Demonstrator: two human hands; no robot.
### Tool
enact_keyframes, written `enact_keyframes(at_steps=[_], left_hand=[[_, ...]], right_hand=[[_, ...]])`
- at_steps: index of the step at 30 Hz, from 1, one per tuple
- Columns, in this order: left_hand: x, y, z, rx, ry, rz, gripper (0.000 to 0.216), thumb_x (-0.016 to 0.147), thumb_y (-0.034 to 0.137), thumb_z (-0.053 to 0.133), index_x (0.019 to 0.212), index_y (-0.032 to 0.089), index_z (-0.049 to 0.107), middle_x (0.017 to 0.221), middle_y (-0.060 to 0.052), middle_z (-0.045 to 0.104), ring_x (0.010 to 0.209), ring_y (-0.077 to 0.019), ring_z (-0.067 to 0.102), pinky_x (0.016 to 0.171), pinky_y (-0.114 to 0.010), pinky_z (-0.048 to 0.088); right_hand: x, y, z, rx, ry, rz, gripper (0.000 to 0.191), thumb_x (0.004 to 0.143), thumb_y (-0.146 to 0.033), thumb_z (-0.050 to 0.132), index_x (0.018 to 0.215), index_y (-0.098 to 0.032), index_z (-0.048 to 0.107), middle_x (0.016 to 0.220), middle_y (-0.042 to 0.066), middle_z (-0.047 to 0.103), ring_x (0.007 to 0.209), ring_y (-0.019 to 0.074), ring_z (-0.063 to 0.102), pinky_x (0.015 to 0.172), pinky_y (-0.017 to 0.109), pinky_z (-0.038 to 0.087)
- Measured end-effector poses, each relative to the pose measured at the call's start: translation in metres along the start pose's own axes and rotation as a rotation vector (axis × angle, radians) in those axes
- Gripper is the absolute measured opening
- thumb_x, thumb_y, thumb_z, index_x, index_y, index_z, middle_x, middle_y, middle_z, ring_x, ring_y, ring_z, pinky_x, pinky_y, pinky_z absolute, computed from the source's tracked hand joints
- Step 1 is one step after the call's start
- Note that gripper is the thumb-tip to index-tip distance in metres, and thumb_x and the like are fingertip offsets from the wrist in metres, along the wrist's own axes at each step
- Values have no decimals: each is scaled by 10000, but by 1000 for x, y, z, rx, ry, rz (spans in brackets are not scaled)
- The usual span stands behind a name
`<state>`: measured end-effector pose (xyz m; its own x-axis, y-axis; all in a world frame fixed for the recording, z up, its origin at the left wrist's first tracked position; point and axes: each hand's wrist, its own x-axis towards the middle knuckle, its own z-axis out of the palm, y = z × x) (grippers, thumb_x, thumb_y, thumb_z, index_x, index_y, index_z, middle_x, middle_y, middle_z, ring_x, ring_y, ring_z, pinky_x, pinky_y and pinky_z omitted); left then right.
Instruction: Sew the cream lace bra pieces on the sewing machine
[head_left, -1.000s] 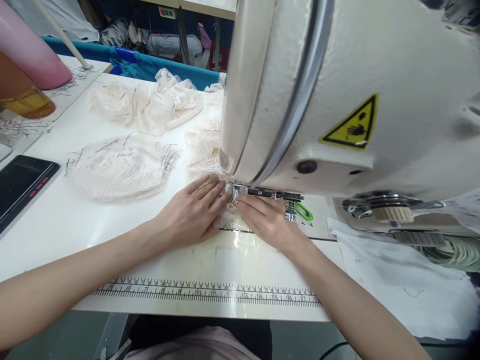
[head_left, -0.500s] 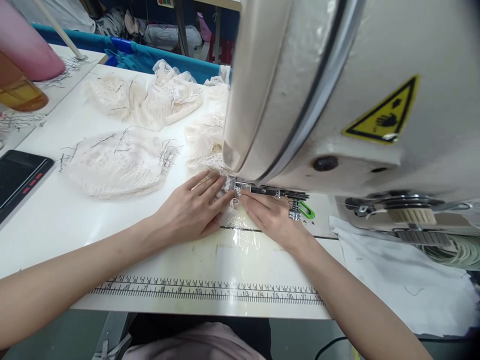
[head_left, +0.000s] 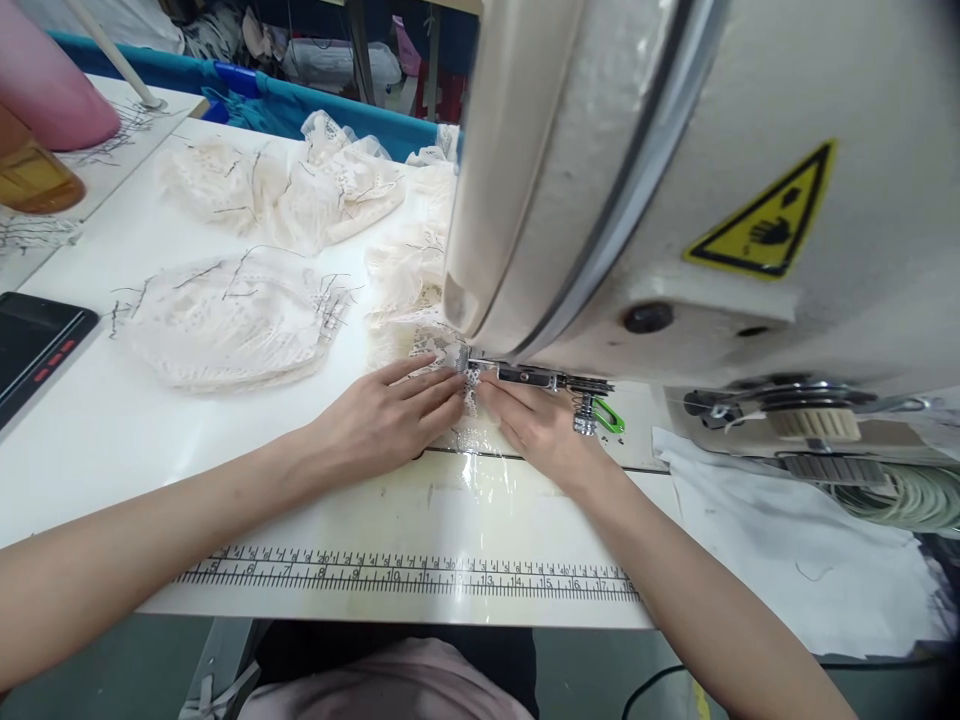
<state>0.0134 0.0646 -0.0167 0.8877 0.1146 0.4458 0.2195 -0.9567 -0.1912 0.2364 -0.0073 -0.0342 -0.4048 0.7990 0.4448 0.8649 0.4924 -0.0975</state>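
Lace piece: beneath the machine head, back from the tabletop's front edge; partly covered.
Left hand: flat on the lace, fingers extended.
Right hand: fingertips beside it, partly hidden; cannot tell whether they pinch.
Lace piles: two, left of the machine, toward the tabletop's back edge.
Dark device: one, cut off.
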Motion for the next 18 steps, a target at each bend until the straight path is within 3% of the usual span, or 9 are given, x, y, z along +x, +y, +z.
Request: enact_keyframes(at_steps=[13,18], left_hand=[[4,-6,-6,41,-34,-38,269,934,87,399,891,148,657,1098,-77,742,1085,-205,684,1035,-357,507],[1,-8,-7,-36,16,-72,169,882,209,486,931,171,643,1099,-77,734,998,-229,691,961,-398,530]], right_hand=[[0,-8,2,-36,-36,-26,250,926,-83,557,1081,-239,675,1096,22,710,970,144,636,832,275,493],[3,-15,-1,-42,-19,-25,149,926,-126,551,976,-227,649,976,9,710,947,154,624,780,282,454]])
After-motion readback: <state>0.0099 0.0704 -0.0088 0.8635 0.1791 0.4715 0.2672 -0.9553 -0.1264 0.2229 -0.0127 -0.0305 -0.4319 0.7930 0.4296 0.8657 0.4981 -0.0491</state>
